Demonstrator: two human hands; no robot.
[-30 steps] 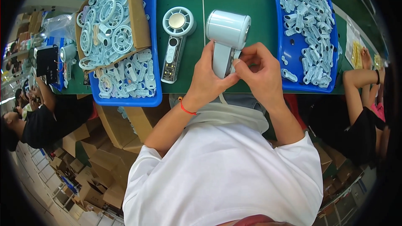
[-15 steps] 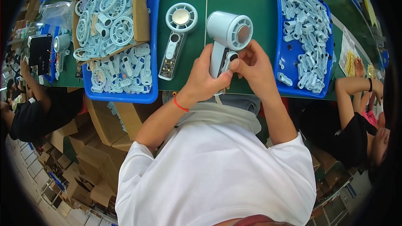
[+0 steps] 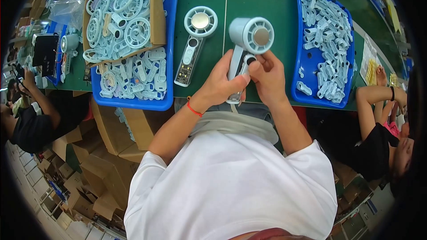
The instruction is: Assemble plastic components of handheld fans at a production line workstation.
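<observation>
Holding hands: left hand (image 3: 221,81) curled round the handle of the fan (image 3: 247,37) from its left; right hand (image 3: 270,78) pinching at the strip (image 3: 244,67) on the handle, thumb just below its dark end. The right fingertips are partly hidden behind the handle.
Fan: held up between both hands, above the near edge of the surface (image 3: 263,1).
Long axis: head away from the person, handle toward the body, the head end leaning slightly right; the grille faces right and upward.
Nearer hand: neither, both touch the fan; the left has the lower handle, the right is by the strip's upper end.
Strip fit: cannot tell whether it sits flush, as the thumb covers part of it.
Other fan (image 3: 193,49): lying left of the fan, grille up, circuit board showing.
Left tray (image 3: 133,102): farther left of the fan, bearing a box (image 3: 157,13) and pale parts.
Right tray (image 3: 308,65): right of the fan, holding small pale parts.
Writing: none readable on either fan.
</observation>
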